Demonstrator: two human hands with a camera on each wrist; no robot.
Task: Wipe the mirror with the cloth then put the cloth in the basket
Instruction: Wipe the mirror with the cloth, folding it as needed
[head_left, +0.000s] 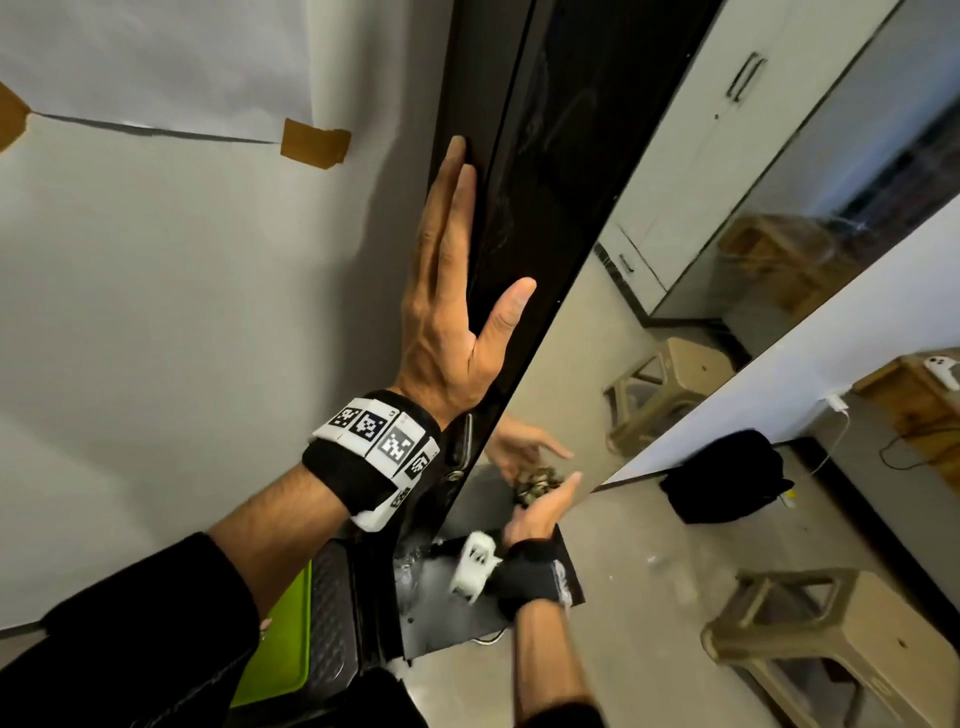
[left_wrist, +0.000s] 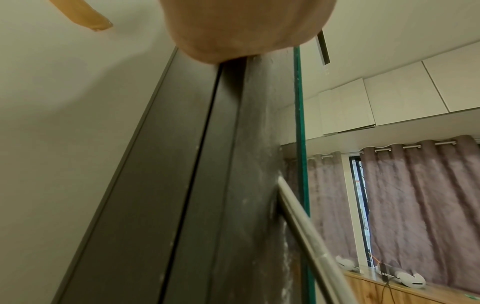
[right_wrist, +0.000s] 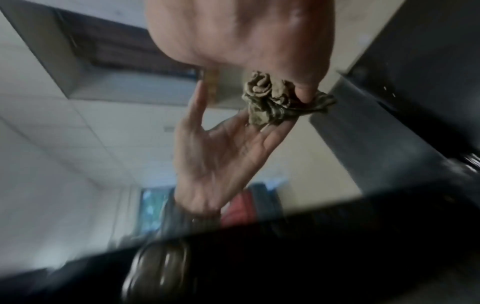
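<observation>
1. A person stands close to a tall mirror (head_left: 597, 338) set in a dark frame (head_left: 498, 218) against a pale wall (head_left: 182, 312). The head camera looks steeply down along it.

2. The left hand (head_left: 457, 322) lies flat against the dark frame, its fingers straight and together, thumb spread apart. It holds nothing and seems to be steadying the mirror.

3. The right hand (head_left: 540, 512) is lower, near the bottom of the glass. It presses a small crumpled olive-brown cloth (head_left: 537, 480) against the mirror surface. The fingers look fairly straight and loosely cupped behind the cloth; the reflected hand meets it from the other side.

4. In the blurred right wrist view, the cloth (right_wrist: 275, 102) sits bunched at the fingertips (right_wrist: 303, 90), sandwiched between them and the glass, with the reflected palm just below.

5. The key relation: the cloth is already at the right hand's fingertips, low on the mirror. The mirror's long axis runs upward and away from that hand, so most of the glass lies above the cloth. The right hand is the nearer one for wiping.

6. No basket can be identified with certainty; a green tray-like edge (head_left: 280, 639) shows at lower left.

7. Judging by this, wiping is under way and the basket step is not yet done.
</observation>
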